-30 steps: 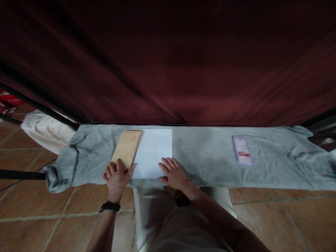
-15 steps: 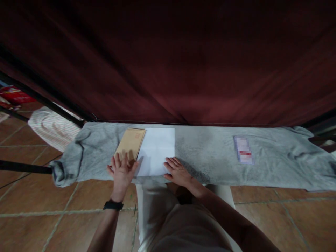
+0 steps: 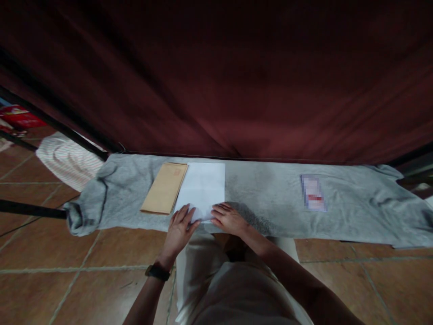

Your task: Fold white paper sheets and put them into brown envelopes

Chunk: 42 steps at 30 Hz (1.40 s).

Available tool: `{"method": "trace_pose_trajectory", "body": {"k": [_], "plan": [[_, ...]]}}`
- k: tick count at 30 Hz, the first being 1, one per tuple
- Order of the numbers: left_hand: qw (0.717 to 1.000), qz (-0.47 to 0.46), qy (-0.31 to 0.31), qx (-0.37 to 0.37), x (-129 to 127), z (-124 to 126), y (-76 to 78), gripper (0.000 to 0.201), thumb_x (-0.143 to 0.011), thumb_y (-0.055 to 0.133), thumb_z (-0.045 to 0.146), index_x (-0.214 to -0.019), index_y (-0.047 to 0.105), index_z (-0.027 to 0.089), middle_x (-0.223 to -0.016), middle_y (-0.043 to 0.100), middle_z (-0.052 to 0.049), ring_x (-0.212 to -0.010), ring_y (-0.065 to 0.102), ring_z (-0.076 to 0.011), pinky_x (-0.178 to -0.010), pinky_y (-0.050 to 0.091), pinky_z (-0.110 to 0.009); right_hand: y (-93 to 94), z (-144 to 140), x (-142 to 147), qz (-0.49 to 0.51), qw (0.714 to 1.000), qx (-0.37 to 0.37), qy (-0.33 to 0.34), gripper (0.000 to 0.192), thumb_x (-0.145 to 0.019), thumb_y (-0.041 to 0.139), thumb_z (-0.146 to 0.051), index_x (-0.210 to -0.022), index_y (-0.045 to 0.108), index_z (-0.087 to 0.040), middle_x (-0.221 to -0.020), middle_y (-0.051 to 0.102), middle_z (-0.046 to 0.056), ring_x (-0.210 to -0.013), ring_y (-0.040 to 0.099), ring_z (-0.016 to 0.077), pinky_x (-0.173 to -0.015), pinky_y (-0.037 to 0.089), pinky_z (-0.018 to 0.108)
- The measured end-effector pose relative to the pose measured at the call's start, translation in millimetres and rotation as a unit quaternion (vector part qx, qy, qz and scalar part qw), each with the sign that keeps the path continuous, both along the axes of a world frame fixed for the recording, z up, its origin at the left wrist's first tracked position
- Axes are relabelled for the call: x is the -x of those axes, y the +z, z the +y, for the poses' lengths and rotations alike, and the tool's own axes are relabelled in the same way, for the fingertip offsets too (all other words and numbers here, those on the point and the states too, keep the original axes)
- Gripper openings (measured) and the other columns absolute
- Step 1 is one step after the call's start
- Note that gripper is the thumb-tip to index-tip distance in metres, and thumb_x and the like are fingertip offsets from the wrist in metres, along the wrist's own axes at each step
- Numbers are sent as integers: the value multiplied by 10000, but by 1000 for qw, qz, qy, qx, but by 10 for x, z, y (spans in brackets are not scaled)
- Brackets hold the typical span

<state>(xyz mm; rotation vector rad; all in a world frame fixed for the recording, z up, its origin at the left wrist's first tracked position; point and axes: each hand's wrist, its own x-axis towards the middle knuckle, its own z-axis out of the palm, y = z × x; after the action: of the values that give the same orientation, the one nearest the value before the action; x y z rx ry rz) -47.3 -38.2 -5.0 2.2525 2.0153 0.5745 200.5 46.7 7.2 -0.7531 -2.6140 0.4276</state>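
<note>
Left hand (image 3: 178, 230) has left brown envelope (image 3: 164, 188) for white paper (image 3: 202, 188).

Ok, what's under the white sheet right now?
The white sheet lies flat on the grey cloth, beside the brown envelope. Both hands, left hand and right hand, cover its near edge; anything beneath the paper is hidden.

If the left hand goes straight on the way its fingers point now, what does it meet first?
The left hand points up and slightly right; its fingers already lie on the white paper, so it would probably slide further over that sheet.
</note>
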Motion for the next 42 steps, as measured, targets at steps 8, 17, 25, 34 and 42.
{"method": "trace_pose_trajectory", "body": {"k": [8,17,25,34,42], "plan": [[1000,-13,-20,-2,-106,49,297,440,-1001,504,447,-1381,608,251,-1470,590,-105,-1375,524,-277,-1184,372,-497,148,-27,-252,-10,999,-35,-29,279,-934,590,-49,-1120,709,-220,-1190,737,80,-1103,695,221,-1041,533,358],[990,-122,4,-72,-547,181,535,684,-974,557,489,-1575,343,242,-1611,405,-144,-1476,399,-308,-1207,347,-517,419,-45,-958,120,975,-51,-180,295,-1032,458,-179,-1210,684,-242,-1148,764,60,-1002,738,185,-901,606,315],[926,-364,90,-45,-722,455,469,754,-942,600,379,-1597,234,308,-1649,330,-124,-1472,413,-278,-1113,489,-463,624,-120,-1280,137,969,-74,-192,290,-1044,444,-186,-1156,704,-244,-1014,780,49,-881,743,188,-806,605,309],[961,-207,-181,39,-1074,537,228,522,-896,418,67,-1293,686,274,-1416,643,-38,-1386,502,-239,-1125,445,-506,401,-475,-1671,81,984,-5,-157,302,-1015,514,-188,-1245,690,-275,-1126,775,57,-997,744,201,-904,609,351],[982,-47,-177,47,-953,408,381,790,-741,432,-29,-1418,594,345,-1449,620,11,-1197,583,-276,-970,494,-467,-37,-409,-1840,170,957,152,-181,348,-949,637,-281,-1293,685,-262,-1308,710,80,-1252,646,234,-1067,543,451]]}}
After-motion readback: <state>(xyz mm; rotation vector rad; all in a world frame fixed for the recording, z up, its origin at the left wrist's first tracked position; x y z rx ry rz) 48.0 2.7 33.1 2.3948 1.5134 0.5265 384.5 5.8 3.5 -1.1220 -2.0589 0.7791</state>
